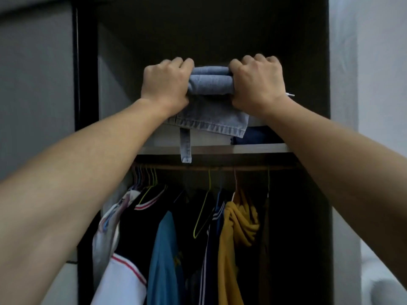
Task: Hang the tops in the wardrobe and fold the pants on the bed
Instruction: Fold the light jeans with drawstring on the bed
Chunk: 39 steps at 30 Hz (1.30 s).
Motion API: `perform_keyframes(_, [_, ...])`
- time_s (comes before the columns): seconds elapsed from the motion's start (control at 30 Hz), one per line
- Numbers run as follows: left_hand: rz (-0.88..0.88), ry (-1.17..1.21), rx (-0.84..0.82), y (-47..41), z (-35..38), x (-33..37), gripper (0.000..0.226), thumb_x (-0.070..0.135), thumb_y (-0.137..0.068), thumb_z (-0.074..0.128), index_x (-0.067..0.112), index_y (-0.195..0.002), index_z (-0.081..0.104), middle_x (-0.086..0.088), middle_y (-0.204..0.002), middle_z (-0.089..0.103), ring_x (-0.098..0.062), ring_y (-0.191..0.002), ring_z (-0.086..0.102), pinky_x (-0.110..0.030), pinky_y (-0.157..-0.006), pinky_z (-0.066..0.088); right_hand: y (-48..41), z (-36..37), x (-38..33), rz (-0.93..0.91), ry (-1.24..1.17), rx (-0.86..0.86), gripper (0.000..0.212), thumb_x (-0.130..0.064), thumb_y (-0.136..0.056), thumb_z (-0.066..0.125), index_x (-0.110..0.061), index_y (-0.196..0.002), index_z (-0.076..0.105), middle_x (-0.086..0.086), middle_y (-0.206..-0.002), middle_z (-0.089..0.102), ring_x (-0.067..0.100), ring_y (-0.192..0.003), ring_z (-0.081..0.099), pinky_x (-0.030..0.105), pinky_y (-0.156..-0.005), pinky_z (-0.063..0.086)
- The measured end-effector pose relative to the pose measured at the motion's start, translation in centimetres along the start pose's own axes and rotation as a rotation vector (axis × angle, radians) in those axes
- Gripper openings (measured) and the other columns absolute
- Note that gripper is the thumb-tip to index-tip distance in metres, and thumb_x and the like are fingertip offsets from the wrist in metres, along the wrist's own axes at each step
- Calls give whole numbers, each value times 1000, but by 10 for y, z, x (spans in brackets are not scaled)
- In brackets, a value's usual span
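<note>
Both my arms reach up into the open wardrobe. My left hand and my right hand grip the two ends of a folded pair of light blue jeans, held above the upper shelf. A denim hem hangs below my hands and a narrow strip dangles past the shelf edge. Dark blue folded cloth lies on the shelf under my right wrist. Several tops hang below on the rail: a white one, a teal one, a mustard hoodie.
The wardrobe has dark side walls and a hanging rail with coloured hangers, one green hanger bare. A pale wall stands to the right, grey surface to the left.
</note>
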<state>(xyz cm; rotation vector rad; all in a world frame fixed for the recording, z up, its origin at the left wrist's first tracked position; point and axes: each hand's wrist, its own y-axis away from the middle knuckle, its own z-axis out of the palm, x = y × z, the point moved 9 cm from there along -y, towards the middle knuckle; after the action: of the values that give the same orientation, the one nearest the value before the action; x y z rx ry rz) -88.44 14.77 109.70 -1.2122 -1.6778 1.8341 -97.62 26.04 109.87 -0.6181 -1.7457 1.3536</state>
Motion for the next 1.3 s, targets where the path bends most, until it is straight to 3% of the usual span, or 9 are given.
perform_keyframes(0.2, [-11,-26,49,-30,96,-1,40,22,-76,72,15,-110,53,-8,-103,62,-30,-90,61,-35,-61,36,-29,93,9,-22,38,37,43,-38,-71,76,-18,-106,60,10,-94,64,32,-87,62,45,-76,46])
perform_keyframes(0.6, [64,36,4,-52,301,-45,41,25,-72,73,15,-106,52,-8,-100,64,-33,-88,63,-35,-58,34,-79,280,-31,-78,61,-171,42,-38,-78,68,-19,-114,58,9,-104,64,31,-95,60,41,-80,43])
perform_keyframes(0.83, [46,142,-5,-64,395,-65,45,21,-69,73,16,-108,51,-8,-104,62,-32,-93,61,-35,-59,32,-105,356,-51,-135,222,-200,40,-36,-79,67,-17,-113,57,11,-108,65,32,-97,61,41,-82,43])
perform_keyframes(0.93, [81,222,-205,-49,439,-54,45,27,-72,70,20,-111,48,-6,-112,61,-31,-100,60,-35,-64,36,-86,393,-58,-171,242,-353,41,-38,-81,65,-21,-117,56,6,-108,63,28,-94,60,38,-82,42])
perform_keyframes(1.03, [194,388,-776,0,504,-21,48,36,-77,71,24,-120,53,-3,-118,62,-22,-98,60,-29,-76,46,-29,456,-59,-163,89,-927,57,-50,-79,69,-26,-127,52,3,-115,60,23,-96,59,35,-82,48])
perform_keyframes(1.1, [209,566,-1067,29,522,-6,65,27,-82,70,19,-140,40,-4,-132,53,-21,-115,53,-29,-98,44,-3,475,-56,-112,-31,-1158,71,-52,-75,73,-24,-136,48,6,-127,57,26,-107,59,39,-94,52])
perform_keyframes(1.17, [191,641,-1100,29,521,-4,76,21,-84,70,18,-148,29,-4,-138,47,-22,-124,47,-31,-107,38,-5,479,-53,-67,-127,-1173,81,-54,-71,78,-23,-139,47,5,-130,57,25,-112,58,40,-100,49])
perform_keyframes(1.3, [142,663,-1193,28,519,-11,86,16,-81,71,22,-152,22,-3,-145,40,-21,-130,42,-35,-111,36,-5,479,-44,61,-260,-1244,99,-61,-64,82,-26,-147,40,-1,-143,51,22,-123,53,41,-109,43])
